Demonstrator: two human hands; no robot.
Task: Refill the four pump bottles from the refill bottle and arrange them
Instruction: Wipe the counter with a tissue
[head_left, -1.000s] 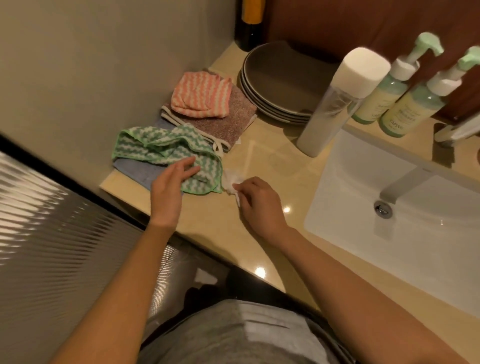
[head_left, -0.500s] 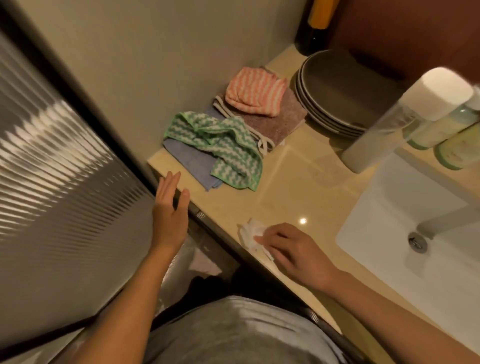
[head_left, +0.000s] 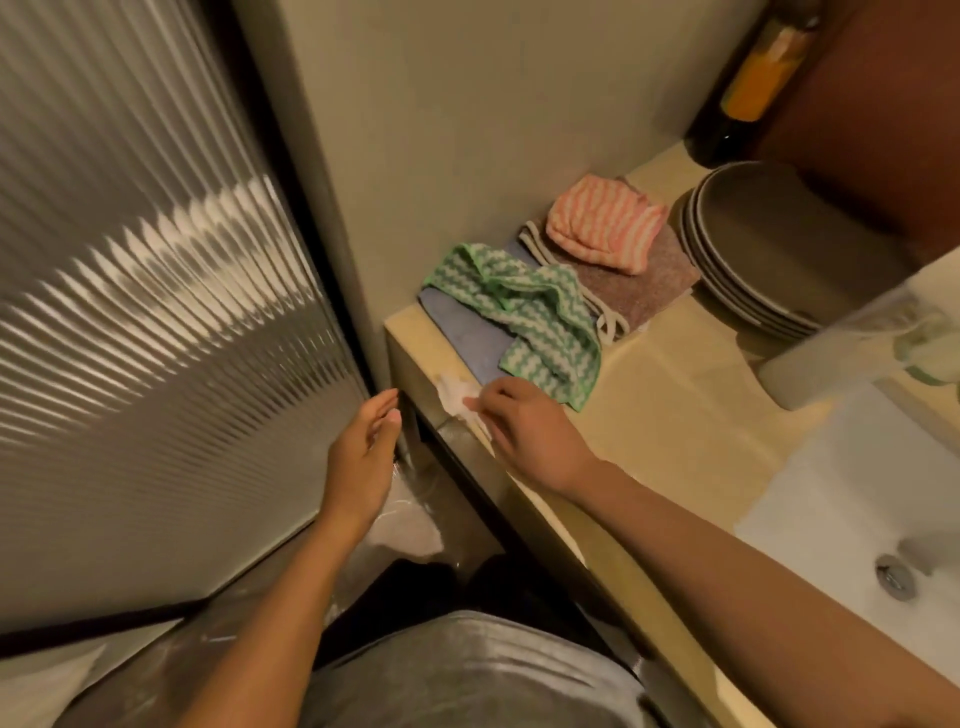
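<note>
My right hand (head_left: 524, 426) pinches a crumpled white tissue (head_left: 457, 392) at the front left corner of the beige counter (head_left: 670, 415). My left hand (head_left: 366, 457) hangs open beside and below the counter edge, fingers straight, holding nothing. The tall refill bottle (head_left: 831, 348) with a translucent body lies blurred at the right edge, next to the sink. A pale green pump bottle (head_left: 930, 353) shows only partly behind it. The other pump bottles are out of view.
Folded cloths lie at the counter's left end: a green zigzag cloth (head_left: 530, 317), a blue one (head_left: 467, 338), a brown one (head_left: 634, 286) and a pink striped one (head_left: 605, 228). Stacked grey plates (head_left: 753, 249) sit behind. The white sink (head_left: 841, 525) is right, a ribbed glass door (head_left: 145, 291) left.
The view has swung left, pushing the bottles to the frame's edge. My right hand slid the tissue to the counter's front left corner. My left hand left the green cloth and dropped beside the counter.
</note>
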